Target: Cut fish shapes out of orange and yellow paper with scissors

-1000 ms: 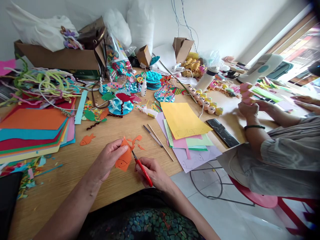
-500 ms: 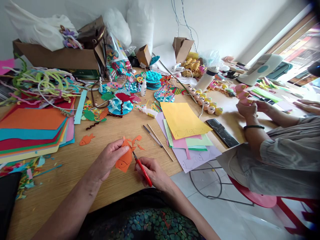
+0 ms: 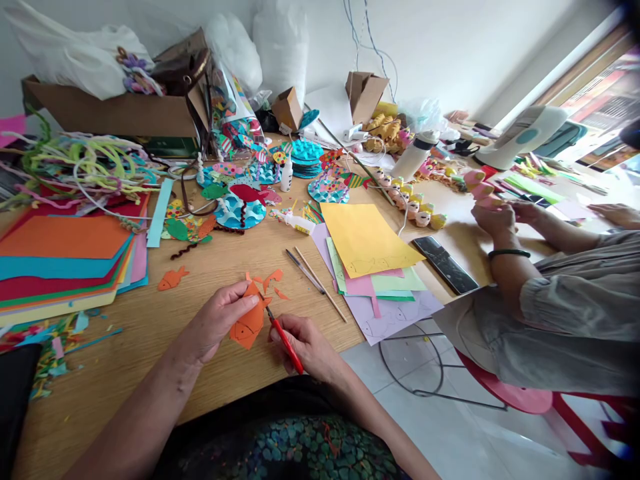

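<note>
A person's left hand (image 3: 220, 317) pinches a piece of orange paper (image 3: 249, 323) marked with a drawn fish, while the right hand (image 3: 303, 343) grips red-handled scissors (image 3: 287, 343), blades meeting the paper's side, just above the near edge of the wooden surface (image 3: 145, 353). Clean cutting here likely calls for short snips beside the pencil line, the left hand turning the paper into the blades and its fingers clear of them; the narrow parts could tear if pulled. Orange scraps (image 3: 273, 279) lie just beyond the paper, and an orange paper fish (image 3: 173, 279) rests to its left.

The left thumb covers part of the paper, whose underside, like the fingers beneath, is out of sight. The blade tips and the right hand's hold inside the handles are hard to make out. The frame cuts off a co-worker in a grey sleeve (image 3: 555, 287) at right and a dark object (image 3: 17, 400) at lower left.
</note>
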The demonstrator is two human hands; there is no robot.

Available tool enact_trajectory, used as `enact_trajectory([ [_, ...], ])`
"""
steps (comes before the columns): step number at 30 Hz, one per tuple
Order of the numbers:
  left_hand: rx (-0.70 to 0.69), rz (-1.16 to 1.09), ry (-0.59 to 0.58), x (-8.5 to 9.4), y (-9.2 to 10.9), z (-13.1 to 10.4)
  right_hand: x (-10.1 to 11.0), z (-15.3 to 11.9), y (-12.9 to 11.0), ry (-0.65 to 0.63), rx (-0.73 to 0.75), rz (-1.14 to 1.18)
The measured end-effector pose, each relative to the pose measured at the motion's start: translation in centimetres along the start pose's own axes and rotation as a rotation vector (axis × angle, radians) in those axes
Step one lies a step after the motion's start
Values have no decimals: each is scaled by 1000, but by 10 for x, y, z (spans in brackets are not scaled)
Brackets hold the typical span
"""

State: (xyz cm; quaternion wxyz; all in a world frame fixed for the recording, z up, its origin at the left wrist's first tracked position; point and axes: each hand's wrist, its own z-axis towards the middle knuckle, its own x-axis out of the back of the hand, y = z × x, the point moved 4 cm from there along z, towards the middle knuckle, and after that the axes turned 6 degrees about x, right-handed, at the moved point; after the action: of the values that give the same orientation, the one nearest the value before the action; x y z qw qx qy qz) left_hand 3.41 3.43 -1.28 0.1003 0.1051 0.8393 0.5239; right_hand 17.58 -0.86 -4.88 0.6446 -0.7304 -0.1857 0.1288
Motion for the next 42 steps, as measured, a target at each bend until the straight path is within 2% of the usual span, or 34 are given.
enact_trajectory([
  [19,80,-27,-119,2,-8,4,2,0,1,-20,8,-36],
  [31,98,11,-105,4,-3,5,3,2,1,-34,-20,-19],
  [38,0,49,-52,19,4,6,11,-4,2,-139,-77,136],
  [40,-22,77,-51,22,9,4,16,-4,2,-111,-72,167],
  [42,-31,104,-65,22,14,2,22,-2,-1,-4,-37,182],
])
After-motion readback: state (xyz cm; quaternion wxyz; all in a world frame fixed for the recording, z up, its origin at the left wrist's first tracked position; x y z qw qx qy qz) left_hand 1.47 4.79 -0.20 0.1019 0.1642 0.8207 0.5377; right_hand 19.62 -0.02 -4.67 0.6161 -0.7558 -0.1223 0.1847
